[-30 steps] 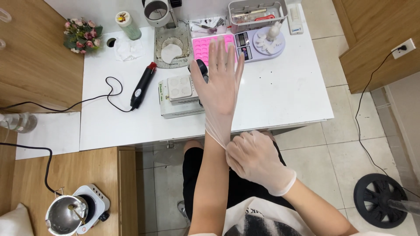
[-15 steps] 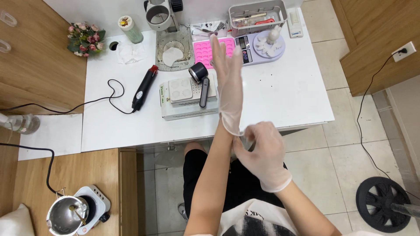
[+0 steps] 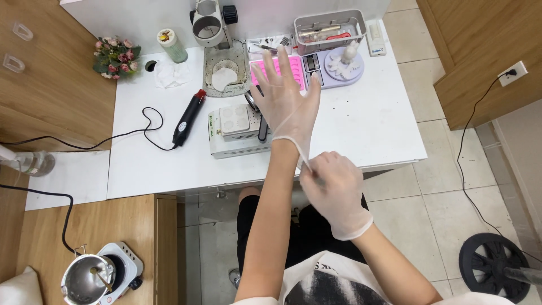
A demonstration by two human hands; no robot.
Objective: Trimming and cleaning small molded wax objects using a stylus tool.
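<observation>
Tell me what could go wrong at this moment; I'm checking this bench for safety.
The right hand pinches the thin cuff of the clear glove on the left hand; a hard tug might tear it. The raised left hand hovers just over the white device and the pink tray, so a slip of the grip could knock small parts about. The black tool's cord loops across the table and could snag.

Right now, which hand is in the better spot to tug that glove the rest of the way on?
The right hand, probably. Its fingers pinch the cuff of the clear glove at the wrist, while the left hand is inside it, fingers spread above the white table.
</observation>
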